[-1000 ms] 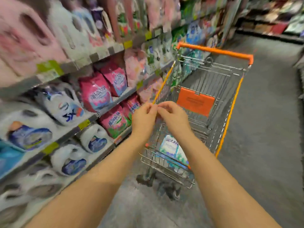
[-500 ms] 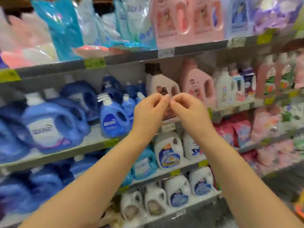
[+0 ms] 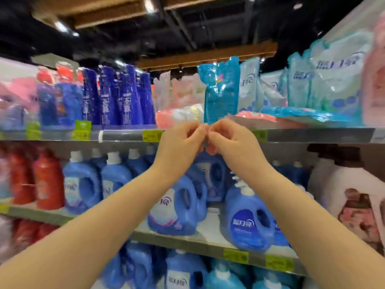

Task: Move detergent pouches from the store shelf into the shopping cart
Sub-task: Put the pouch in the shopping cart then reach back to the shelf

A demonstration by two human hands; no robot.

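Raised to the pouch shelf point(image 3: 312, 135), left hand point(image 3: 179, 142) and right hand point(image 3: 231, 140) curl empty, fingertips touching.

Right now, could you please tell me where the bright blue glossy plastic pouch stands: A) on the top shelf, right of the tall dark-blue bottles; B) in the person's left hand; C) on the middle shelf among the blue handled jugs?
A: the bright blue glossy plastic pouch stands upright on the grey metal top shelf, right of the tall dark-blue bottles.
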